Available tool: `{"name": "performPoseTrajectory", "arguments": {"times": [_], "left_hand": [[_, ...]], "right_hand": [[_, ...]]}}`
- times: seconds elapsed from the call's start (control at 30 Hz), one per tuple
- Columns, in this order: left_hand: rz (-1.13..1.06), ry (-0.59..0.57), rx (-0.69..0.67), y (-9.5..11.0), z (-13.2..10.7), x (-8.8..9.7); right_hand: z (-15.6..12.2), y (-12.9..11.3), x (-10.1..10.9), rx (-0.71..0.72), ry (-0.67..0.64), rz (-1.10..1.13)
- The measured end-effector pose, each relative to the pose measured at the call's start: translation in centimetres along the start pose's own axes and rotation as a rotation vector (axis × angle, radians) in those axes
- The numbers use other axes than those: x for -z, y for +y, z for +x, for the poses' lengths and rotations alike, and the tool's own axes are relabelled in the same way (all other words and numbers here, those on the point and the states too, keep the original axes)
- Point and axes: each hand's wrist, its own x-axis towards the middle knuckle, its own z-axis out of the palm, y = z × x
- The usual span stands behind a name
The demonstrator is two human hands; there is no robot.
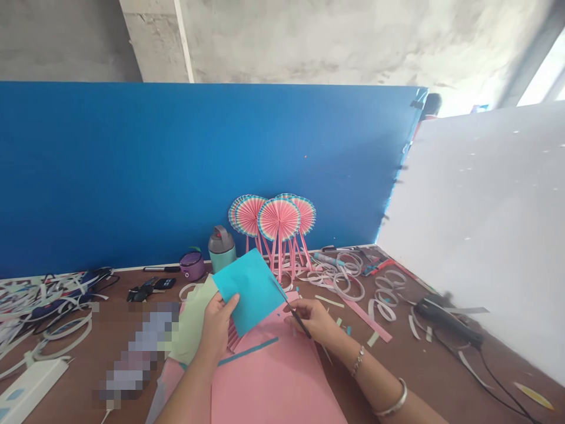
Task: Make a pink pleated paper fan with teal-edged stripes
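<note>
My left hand (218, 327) is closed on a sheet of teal paper (251, 288), held tilted above the table, with a pale green sheet (194, 321) beneath it. My right hand (313, 321) grips dark scissors (296, 318) whose blades meet the teal sheet's right edge. A thin teal strip (249, 351) lies on pink paper (273, 383) spread below both hands. Bracelets sit on my right wrist.
Several pink paper fans on sticks (276, 227) lean against the blue partition (198, 171). A teal bottle (221, 248) and purple pot (192, 266) stand beside them. Curled paper strips (348, 282) litter the brown table. A black glue gun (445, 321) lies right, by a white board (485, 224).
</note>
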Motion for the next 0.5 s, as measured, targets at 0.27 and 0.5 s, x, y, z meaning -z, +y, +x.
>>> {"name": "performPoseTrajectory", "arguments": {"times": [0.27, 0.5], "left_hand": [[-0.011, -0.001, 0.000, -0.28, 0.22, 0.15], [0.001, -0.016, -0.019, -0.62, 0.40, 0.54]], "right_hand": [[0.16, 0.28, -0.18, 0.022, 0.039, -0.007], [0.06, -0.02, -0.11, 0.012, 0.038, -0.018]]}}
